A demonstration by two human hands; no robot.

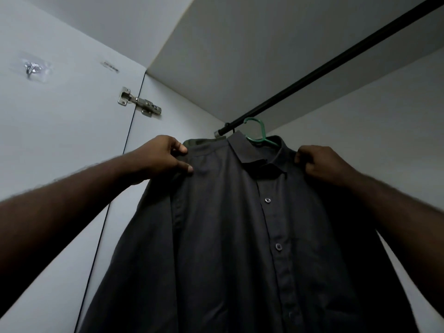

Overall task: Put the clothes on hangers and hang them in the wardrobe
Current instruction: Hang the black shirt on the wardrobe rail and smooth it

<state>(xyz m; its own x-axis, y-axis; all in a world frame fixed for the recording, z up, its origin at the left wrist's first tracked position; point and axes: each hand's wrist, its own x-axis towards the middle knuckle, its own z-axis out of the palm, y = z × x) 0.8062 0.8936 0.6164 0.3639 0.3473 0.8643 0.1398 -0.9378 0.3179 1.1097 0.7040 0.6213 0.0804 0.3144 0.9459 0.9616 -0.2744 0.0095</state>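
Ok: both hands pinch the shirt (240, 224) shoulders, left hand (163, 157), right hand (322, 164); hanger (259, 135) hook sits between fingers, just under rail (336, 61).

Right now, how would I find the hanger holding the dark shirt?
Find the black rail running under the wardrobe's top. Near its left end, just above the dark shirt's collar, a hanger hooks up towards it. It is the only green thing there.

Dark shirt (240, 236), smooth woven cloth with a faint sheen; glossy buttons (268, 200). Green hanger (258, 133), shiny plastic. Rail (336, 61), matt black. Hinge (140, 104), bright metal. Wardrobe panels (72, 140), smooth matt white.
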